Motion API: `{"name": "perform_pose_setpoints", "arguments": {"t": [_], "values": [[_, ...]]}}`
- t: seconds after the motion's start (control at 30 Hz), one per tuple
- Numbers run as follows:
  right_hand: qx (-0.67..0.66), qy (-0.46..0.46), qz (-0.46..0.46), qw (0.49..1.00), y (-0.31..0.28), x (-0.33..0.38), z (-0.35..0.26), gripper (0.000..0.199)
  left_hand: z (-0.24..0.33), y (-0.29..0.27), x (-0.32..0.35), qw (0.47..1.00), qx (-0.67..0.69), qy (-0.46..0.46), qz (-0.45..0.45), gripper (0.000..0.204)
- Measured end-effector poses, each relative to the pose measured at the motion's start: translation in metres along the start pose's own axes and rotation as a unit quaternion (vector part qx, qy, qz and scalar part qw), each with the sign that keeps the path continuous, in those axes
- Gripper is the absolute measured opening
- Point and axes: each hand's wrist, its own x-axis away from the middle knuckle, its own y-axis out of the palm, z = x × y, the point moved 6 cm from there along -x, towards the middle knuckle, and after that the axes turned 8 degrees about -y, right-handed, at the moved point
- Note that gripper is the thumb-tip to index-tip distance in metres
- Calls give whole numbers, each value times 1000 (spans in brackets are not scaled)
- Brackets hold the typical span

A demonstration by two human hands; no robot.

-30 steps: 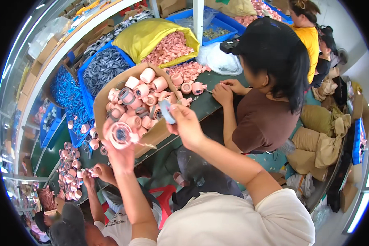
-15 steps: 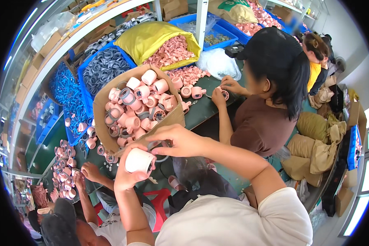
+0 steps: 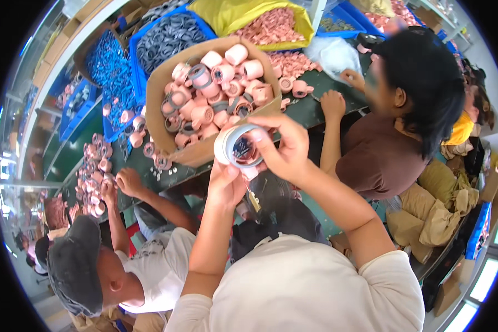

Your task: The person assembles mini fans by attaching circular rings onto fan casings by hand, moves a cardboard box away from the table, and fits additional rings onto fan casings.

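Just in front of the carton, my left hand [image 3: 225, 187] is closed around a pale pink, cup-shaped plastic housing [image 3: 221, 148]. Its open end is tilted up toward me, with dark parts inside. A grey ring [image 3: 234, 137] sits at that rim; whether it is fully seated I cannot tell. My right hand [image 3: 288, 146] grips the ring from the right, fingers and thumb at its edge. Below the housing dangles a small tan piece [image 3: 253, 201] on a thin wire. The cardboard carton [image 3: 196, 156] beyond holds many similar pink housings, some with grey rings.
On my right a co-worker in a brown shirt [image 3: 371, 157] sits at the green table [image 3: 310, 113]. Another, in a grey cap [image 3: 74, 260], works at the left beside piled pink housings [image 3: 91, 171]. Behind the carton are a blue bin of grey rings [image 3: 169, 44] and a yellow sack [image 3: 218, 16].
The grey ring, held apart in my right hand before, is now at the housing's rim. My left hand has turned the housing's open end upward. The view has shifted, too.
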Motion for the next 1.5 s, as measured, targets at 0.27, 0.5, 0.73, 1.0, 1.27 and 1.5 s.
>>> {"name": "perform_pose_setpoints", "arguments": {"t": [0.27, 0.5, 0.73, 1.0, 1.27, 1.5], "values": [[37, -136, 19, 990, -10, -2, -18, 19, 11, 19, 16, 997, -77, 15, 11, 73], [96, -195, -27, 976, -7, -7, -51, 18, 18, 29, 31, 995, -64, 71, -38, 84], [99, -284, -11, 954, -8, -15, -83, 29, 29, 52, 49, 974, -167, 149, -29, 90], [83, -336, -35, 938, -6, -21, -102, 25, 29, 55, 65, 987, -118, 106, 16, 94], [76, -336, -30, 938, -4, -25, -97, 21, 31, 53, 58, 983, -132, 125, 9, 93], [121, -296, -98, 942, 0, -41, -105, 37, 53, 53, 77, 939, -280, 201, -1, 81]]}}
